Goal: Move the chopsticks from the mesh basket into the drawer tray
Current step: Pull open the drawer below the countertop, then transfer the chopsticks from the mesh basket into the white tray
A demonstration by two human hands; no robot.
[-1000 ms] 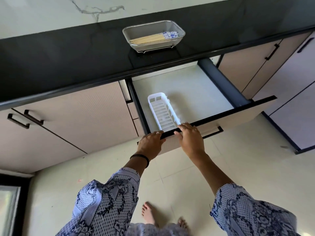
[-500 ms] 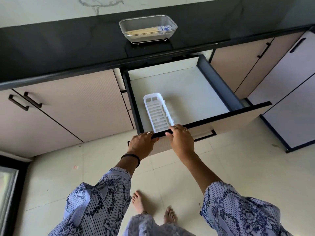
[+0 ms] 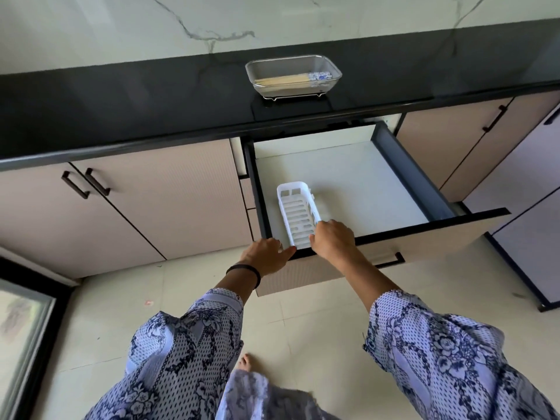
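Observation:
A steel mesh basket (image 3: 333, 74) stands on the black counter, holding several wooden chopsticks (image 3: 285, 80) with blue-patterned ends. Below it the drawer (image 3: 394, 234) is pulled out. A white slotted tray (image 3: 298, 212) lies at the drawer's front left. My right hand (image 3: 333, 239) reaches over the drawer front and grips the tray's near right rim, thumb inside. My left hand (image 3: 266, 256) hovers at the drawer's front left corner, fingers loose and holding nothing, fingertips by the edge.
Closed cabinet doors with black handles (image 3: 86, 184) flank the drawer. The drawer floor (image 3: 363, 192) right of the tray is bare. A dark-framed glass panel (image 3: 21, 344) stands at the lower left. Tiled floor and my bare foot (image 3: 247, 360) are below.
Both hands let go of the drawer's front edge. My right hand moved into the drawer onto the tray's rim; my left hand slid off to the corner. The view tilted up.

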